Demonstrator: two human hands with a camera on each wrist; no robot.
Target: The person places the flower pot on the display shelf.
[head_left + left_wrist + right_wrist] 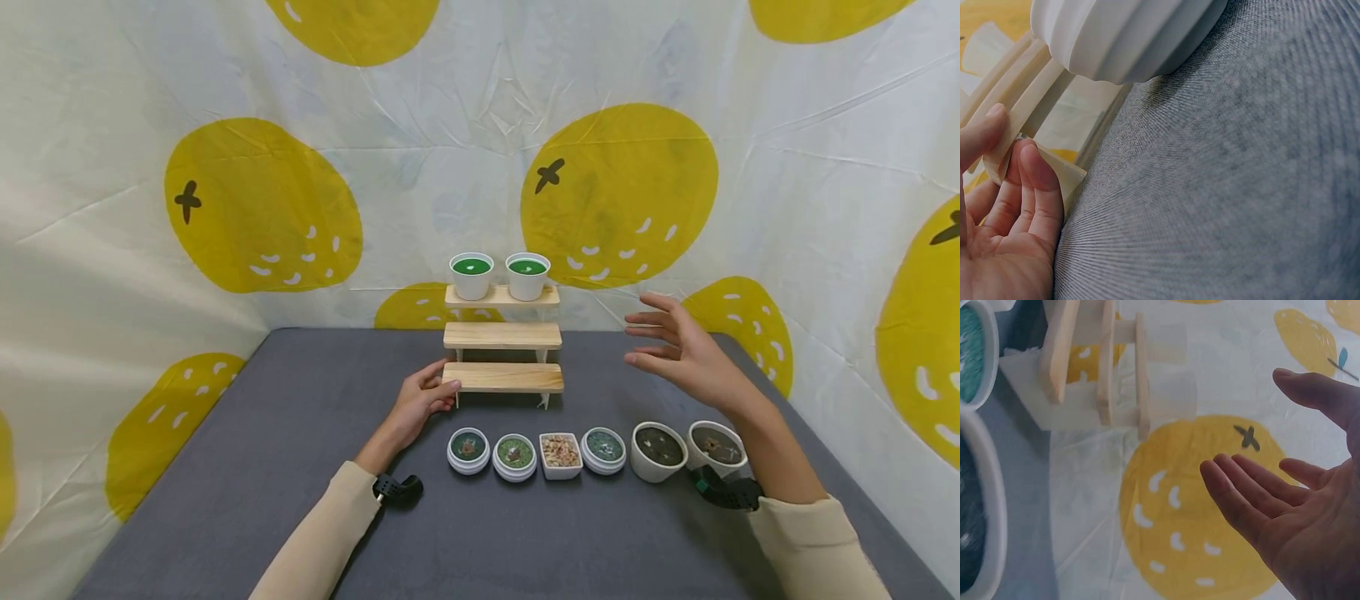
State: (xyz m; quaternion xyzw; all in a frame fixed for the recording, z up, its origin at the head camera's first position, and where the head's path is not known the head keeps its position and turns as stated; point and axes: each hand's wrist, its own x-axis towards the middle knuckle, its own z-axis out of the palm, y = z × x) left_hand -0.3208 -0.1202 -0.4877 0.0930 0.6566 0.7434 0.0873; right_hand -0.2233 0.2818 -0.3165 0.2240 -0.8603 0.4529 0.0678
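Note:
A three-step wooden display stand (502,377) stands at the back of the table. My left hand (422,398) grips the left end of its lowest shelf; in the left wrist view the thumb (988,134) lies against the board and the fingers curl beneath it. Two white cups with green tops, a left cup (472,279) and a right cup (527,279), sit on the top shelf. The two lower shelves carry nothing. My right hand (678,346) is raised to the right of the stand, fingers extended and apart, holding nothing.
In front of the stand is a row of small white pots: a round pot (468,450), a green-filled pot (514,457), a square dish (560,456) of pebbles, another round pot (602,450) and two larger cups (657,452) at right. A fruit-print curtain (450,183) hangs behind the grey table (315,392).

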